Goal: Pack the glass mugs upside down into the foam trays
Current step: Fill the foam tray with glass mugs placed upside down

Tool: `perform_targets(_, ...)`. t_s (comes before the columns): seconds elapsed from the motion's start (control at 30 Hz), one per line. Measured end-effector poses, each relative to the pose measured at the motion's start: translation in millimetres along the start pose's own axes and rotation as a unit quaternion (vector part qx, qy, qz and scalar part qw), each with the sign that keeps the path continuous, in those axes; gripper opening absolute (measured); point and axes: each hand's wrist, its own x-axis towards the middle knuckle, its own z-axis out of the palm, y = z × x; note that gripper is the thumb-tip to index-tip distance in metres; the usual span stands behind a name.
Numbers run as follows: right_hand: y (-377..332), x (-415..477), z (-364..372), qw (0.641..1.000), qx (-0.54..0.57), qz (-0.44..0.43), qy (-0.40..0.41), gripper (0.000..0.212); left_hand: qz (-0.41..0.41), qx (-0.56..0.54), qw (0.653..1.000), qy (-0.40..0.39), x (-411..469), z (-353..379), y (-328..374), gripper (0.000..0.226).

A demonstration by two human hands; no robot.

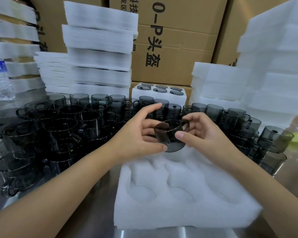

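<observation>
A smoky grey glass mug (169,135) lies tilted on its side between both hands, above the far edge of a white foam tray (182,213) with several round pockets that hold nothing. My left hand (141,133) holds the mug from the left, thumb at its lower rim. My right hand (199,133) grips it from the right, thumb on its wall, fingers round the far side. Many more grey mugs (62,127) stand crowded on the metal table to the left and behind.
Another group of mugs (273,140) stands at the right. A filled foam tray (159,91) sits behind, in front of cardboard boxes (175,40). Stacks of foam trays (100,54) rise at back left and right (273,74). A water bottle (0,79) stands far left.
</observation>
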Motion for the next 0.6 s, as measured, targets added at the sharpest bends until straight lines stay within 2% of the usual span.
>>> perform_targets(0.07,-1.0,0.5,0.4,0.999,0.026,0.012,0.015,0.061,-0.02,-0.028,0.999,0.004,2.4,-5.1,-0.1,0.083)
perform_targets(0.17,-2.6,-0.2,1.0,0.998,0.047,0.027,0.014,0.062,-0.038,-0.015,0.999,-0.02,3.4,-10.0,1.2,0.069)
perform_targets(0.23,-3.1,-0.8,1.4,0.998,0.059,0.032,0.001,0.055,-0.045,-0.009,0.999,-0.027,2.6,-8.7,2.9,0.066)
perform_targets(0.37,-6.4,-4.3,2.6,0.995,0.085,0.023,-0.05,0.035,-0.047,0.004,0.999,-0.018,2.0,-7.3,9.2,0.075)
perform_targets(0.47,-9.7,-5.8,2.3,0.995,0.084,0.01,-0.061,0.023,-0.06,0.003,0.996,-0.061,1.3,-23.4,15.6,0.08)
perform_targets(0.6,-10.1,-5.5,1.7,0.996,0.062,0.01,-0.059,0.037,-0.09,0.028,0.986,-0.141,-3.3,-38.2,23.4,0.075)
